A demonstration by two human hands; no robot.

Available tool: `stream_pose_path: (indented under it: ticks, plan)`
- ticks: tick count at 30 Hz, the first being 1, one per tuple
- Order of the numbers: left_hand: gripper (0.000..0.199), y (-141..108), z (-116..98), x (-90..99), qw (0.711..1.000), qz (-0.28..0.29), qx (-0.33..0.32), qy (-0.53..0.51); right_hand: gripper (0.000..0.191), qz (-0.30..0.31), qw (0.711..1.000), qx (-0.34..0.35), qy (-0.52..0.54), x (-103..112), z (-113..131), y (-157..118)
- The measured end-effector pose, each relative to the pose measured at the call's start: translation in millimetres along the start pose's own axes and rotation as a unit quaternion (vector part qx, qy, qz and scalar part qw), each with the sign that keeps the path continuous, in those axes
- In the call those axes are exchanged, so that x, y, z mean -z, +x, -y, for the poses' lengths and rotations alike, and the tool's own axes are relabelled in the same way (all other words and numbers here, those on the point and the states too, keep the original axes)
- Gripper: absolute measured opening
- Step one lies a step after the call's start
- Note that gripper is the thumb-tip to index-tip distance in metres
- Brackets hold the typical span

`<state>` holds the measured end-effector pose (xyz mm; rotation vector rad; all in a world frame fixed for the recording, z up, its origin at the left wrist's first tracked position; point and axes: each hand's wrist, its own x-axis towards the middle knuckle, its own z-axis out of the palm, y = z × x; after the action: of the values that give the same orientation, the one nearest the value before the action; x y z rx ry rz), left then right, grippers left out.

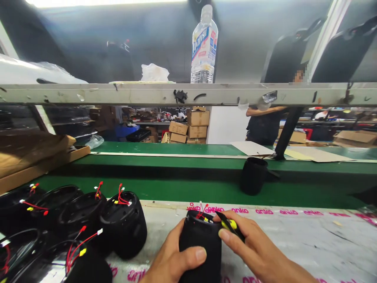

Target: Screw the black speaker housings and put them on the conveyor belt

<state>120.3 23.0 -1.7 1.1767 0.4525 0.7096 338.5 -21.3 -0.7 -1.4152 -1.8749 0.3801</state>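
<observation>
My left hand (pixel 182 255) is wrapped round a black cylindrical housing (pixel 203 245), thumb across its front. Red wires with small white, red and yellow connectors (pixel 202 214) stick up from its open top. In my right hand (pixel 247 239) is a black-and-yellow utility knife (pixel 231 226), pinched between thumb and fingers. Its dark pointed end lies by the housing's right rim, and a fingertip is close to that rim; whether they touch I cannot tell. The inside of the housing is mostly hidden.
Several similar black housings (pixel 126 228) with wires stand at the left. Another housing (pixel 253 177) sits on the green conveyor belt (pixel 182 184). Above runs a shelf rail (pixel 147 94) bearing a plastic bottle (pixel 204 51). A person (pixel 263 125) stands beyond the belt.
</observation>
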Motion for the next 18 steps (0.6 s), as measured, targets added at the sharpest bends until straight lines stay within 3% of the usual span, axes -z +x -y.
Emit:
stream_pose_path:
  ticks: [4, 7, 10, 13, 18]
  plan:
    - [0.074, 3.9, -2.4, -5.2, 0.986, -0.099, -0.064, 0.114, 0.03, -0.037, 0.998, -0.022, -0.044, 1.0, -1.4, -5.2]
    - [0.076, 5.5, -4.0, -3.0, 0.947, -0.184, -0.081, 0.251, 0.019, -0.031, 0.995, 0.042, -0.089, 3.4, 2.4, -11.1]
    - [0.077, 6.9, -3.6, -0.1, 0.938, -0.177, -0.082, 0.287, 0.011, -0.009, 0.981, 0.127, -0.15, 5.0, 10.5, -10.1]
    - [0.074, 7.3, -2.6, 0.9, 0.938, -0.16, -0.091, 0.292, 0.006, 0.039, 0.961, 0.134, -0.239, 5.5, 19.6, -1.7]
    - [0.077, 5.7, -0.8, 2.2, 0.933, -0.187, -0.079, 0.297, 0.011, 0.072, 0.932, 0.169, -0.314, 5.0, 28.0, 9.9]
